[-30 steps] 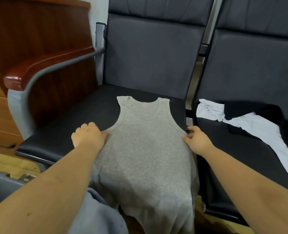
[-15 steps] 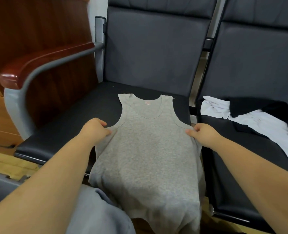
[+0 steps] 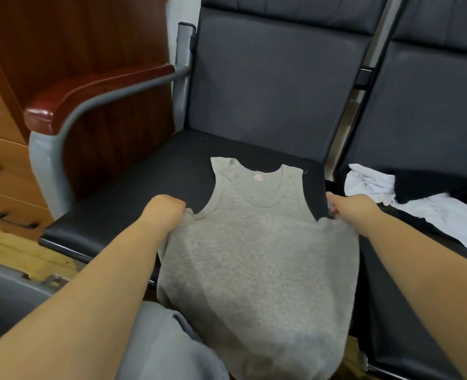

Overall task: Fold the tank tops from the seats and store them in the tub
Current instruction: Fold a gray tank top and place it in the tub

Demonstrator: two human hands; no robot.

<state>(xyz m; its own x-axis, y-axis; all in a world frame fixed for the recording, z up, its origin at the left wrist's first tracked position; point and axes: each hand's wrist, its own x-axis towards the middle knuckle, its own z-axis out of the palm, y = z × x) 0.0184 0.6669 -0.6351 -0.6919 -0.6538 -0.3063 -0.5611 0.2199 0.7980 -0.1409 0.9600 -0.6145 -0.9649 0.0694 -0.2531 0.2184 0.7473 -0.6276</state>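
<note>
Since the earlier frame, the grey tank top has been drawn toward the seat's front edge, and both hands now sit at its armhole corners rather than lower on its sides. The tank top lies face up on the left seat, straps toward the backrest, its hem hanging over the front edge. The left hand grips the tank top's left armhole corner, fingers curled out of sight under the cloth. The right hand pinches the right armhole corner at the seat's edge.

The step in hand appears to be flattening before the first fold. For a clean result, both corners should be pulled apart evenly until the body shows no wrinkles, then folded lengthwise.

Right of the tank top, white and black garments lie heaped on the neighbouring seat. Left of it, near the floor, stands the grey tub.
</note>
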